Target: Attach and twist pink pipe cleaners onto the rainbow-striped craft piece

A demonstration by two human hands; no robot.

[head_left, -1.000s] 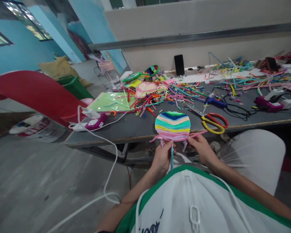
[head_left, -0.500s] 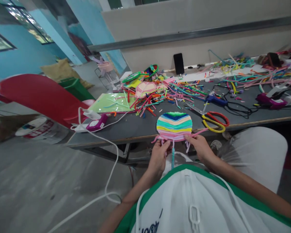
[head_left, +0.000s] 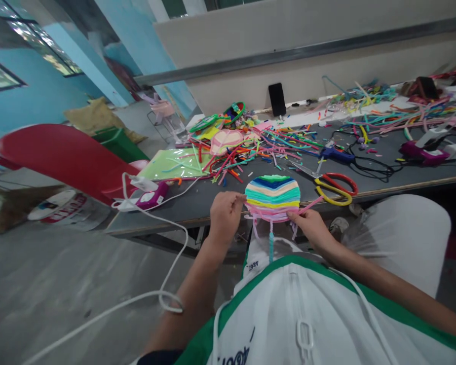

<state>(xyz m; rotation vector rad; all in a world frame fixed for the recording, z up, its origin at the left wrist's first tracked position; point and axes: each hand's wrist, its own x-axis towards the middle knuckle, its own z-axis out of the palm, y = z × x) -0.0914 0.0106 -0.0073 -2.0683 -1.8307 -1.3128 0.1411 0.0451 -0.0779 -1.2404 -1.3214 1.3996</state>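
Note:
A round piece of striped pipe cleaners (head_left: 272, 195), green and blue at the top and pink at the bottom, is at the table's front edge. My right hand (head_left: 309, 225) pinches its lower right rim, where a pink pipe cleaner (head_left: 312, 204) sticks out to the right. At the left rim my left hand (head_left: 226, 215) is closed in a pinch, its fingertips touching the edge; whatever lies between them is hidden. Lilac ends and a teal wrapped stem (head_left: 271, 247) hang below the piece. Scissors (head_left: 329, 186) with red and yellow handles lie just right of it.
Loose pipe cleaners (head_left: 285, 139) are heaped behind the piece. A blue glue gun (head_left: 338, 155) and its black cord lie to the right. A phone (head_left: 277, 99) leans at the back. Left are a purple-and-white power strip (head_left: 152, 195), a white cable (head_left: 177, 238) and a red chair (head_left: 57, 157).
My left hand has moved from the bottom edge of the striped piece up and left to its left rim. My right hand keeps its grip at the lower right.

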